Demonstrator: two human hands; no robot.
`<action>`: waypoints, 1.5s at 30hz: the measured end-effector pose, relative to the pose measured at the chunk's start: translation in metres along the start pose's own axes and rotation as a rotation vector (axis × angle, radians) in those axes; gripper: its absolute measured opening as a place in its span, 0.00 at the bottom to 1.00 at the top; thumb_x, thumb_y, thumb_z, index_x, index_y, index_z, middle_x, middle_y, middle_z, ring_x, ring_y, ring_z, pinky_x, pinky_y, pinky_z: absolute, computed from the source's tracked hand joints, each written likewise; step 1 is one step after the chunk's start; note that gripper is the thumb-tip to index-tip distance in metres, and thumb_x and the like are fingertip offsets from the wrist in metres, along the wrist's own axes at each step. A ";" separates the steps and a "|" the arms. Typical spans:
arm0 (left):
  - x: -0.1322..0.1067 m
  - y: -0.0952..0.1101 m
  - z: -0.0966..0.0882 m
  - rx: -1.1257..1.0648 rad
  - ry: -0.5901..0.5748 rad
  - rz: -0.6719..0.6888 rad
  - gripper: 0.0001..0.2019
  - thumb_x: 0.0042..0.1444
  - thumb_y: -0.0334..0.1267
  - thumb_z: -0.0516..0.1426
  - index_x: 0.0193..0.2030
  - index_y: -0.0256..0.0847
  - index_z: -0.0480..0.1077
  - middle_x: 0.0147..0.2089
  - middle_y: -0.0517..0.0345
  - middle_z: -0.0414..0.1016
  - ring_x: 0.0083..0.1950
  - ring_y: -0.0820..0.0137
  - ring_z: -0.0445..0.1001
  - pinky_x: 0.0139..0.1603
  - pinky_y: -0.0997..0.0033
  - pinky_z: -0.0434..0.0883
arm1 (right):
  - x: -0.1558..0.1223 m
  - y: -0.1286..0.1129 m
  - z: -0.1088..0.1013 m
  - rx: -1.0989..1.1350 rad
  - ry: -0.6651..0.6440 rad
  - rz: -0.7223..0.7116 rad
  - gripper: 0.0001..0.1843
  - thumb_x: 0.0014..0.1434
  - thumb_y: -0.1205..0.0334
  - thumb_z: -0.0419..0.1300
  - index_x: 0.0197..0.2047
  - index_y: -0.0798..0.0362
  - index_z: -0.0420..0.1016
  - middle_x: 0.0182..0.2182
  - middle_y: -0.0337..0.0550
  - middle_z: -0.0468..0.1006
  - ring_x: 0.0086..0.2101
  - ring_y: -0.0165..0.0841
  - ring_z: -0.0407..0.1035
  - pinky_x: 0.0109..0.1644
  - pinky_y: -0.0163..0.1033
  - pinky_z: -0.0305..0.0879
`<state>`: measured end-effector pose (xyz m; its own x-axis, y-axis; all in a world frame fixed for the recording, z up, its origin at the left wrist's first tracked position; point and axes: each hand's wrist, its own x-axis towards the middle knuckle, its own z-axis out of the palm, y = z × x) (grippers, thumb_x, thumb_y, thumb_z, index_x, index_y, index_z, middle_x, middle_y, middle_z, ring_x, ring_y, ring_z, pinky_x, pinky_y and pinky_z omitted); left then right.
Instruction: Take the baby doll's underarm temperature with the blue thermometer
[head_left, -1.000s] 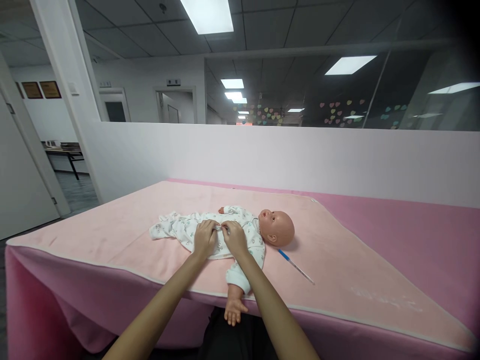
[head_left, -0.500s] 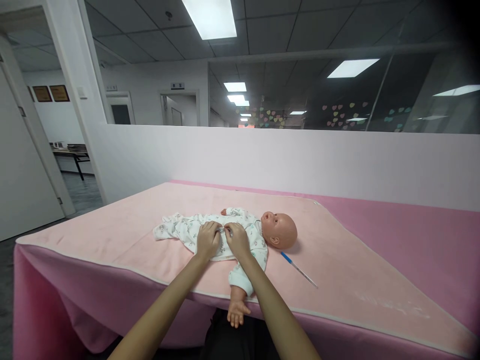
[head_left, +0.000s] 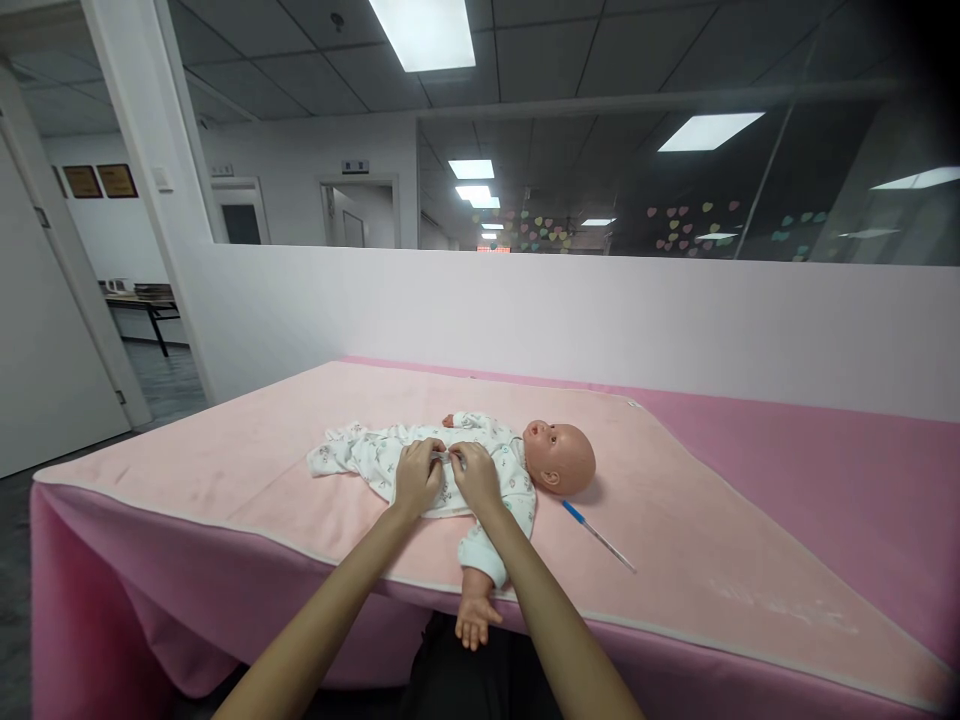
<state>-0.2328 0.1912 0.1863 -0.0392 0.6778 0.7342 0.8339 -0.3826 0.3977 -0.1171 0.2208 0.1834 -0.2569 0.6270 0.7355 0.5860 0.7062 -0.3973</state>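
A baby doll point(head_left: 559, 458) lies on its back, its head to the right and one arm hanging over the table's near edge. It wears a white patterned romper point(head_left: 375, 456). Both my hands are at the front of the romper, close together over the doll's belly. My left hand point(head_left: 417, 478) is closed, pinching the cloth with thumb and fingers. Just to its right, my right hand point(head_left: 474, 474) is closed on the cloth too, fingertips almost meeting the left ones. Any fastener between the fingertips is too small to make out.
A thin thermometer-like stick with a blue end point(head_left: 598, 536) lies right of the doll, near its head. Under everything is a peach-pink mat point(head_left: 697, 540) over a darker pink tablecloth point(head_left: 825, 460). A white low wall point(head_left: 600, 320) with glass above stands behind the table.
Hardly anything differs. The view has shifted very slightly, and both hands stay at the same spot on the romper with small finger movements.
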 end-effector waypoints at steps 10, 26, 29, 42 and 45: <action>-0.001 -0.002 0.002 0.008 -0.012 -0.001 0.10 0.45 0.27 0.45 0.33 0.41 0.61 0.34 0.59 0.68 0.37 0.68 0.64 0.41 0.66 0.58 | 0.000 0.000 0.000 0.005 0.001 0.001 0.09 0.54 0.68 0.48 0.33 0.53 0.69 0.30 0.41 0.73 0.35 0.32 0.64 0.41 0.35 0.58; -0.003 0.001 0.002 -0.037 -0.035 -0.010 0.11 0.42 0.25 0.45 0.33 0.41 0.60 0.35 0.58 0.68 0.39 0.68 0.63 0.42 0.65 0.58 | 0.000 0.001 0.002 -0.031 -0.009 0.002 0.09 0.54 0.69 0.48 0.32 0.52 0.69 0.29 0.40 0.72 0.34 0.32 0.63 0.40 0.36 0.57; -0.003 0.001 0.003 -0.026 -0.026 -0.011 0.11 0.43 0.25 0.45 0.32 0.41 0.60 0.34 0.58 0.68 0.38 0.68 0.63 0.41 0.66 0.58 | 0.000 0.001 0.002 -0.028 -0.012 0.010 0.09 0.54 0.69 0.48 0.32 0.52 0.69 0.30 0.41 0.72 0.35 0.32 0.63 0.41 0.36 0.57; -0.003 0.004 0.002 0.004 -0.013 0.007 0.09 0.45 0.27 0.46 0.33 0.41 0.62 0.34 0.60 0.69 0.37 0.69 0.63 0.41 0.66 0.58 | -0.001 0.001 0.000 0.004 -0.006 0.038 0.09 0.56 0.67 0.46 0.32 0.52 0.67 0.29 0.40 0.72 0.34 0.31 0.63 0.39 0.34 0.57; -0.004 0.004 0.003 0.007 -0.009 0.025 0.10 0.46 0.27 0.45 0.33 0.42 0.62 0.34 0.60 0.70 0.38 0.68 0.64 0.41 0.67 0.58 | -0.001 0.001 0.000 0.012 -0.004 0.047 0.10 0.57 0.66 0.45 0.32 0.52 0.67 0.29 0.39 0.71 0.34 0.30 0.63 0.39 0.34 0.57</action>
<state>-0.2279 0.1886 0.1835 -0.0133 0.6736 0.7390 0.8386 -0.3950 0.3752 -0.1157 0.2211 0.1826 -0.2323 0.6604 0.7140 0.5883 0.6800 -0.4376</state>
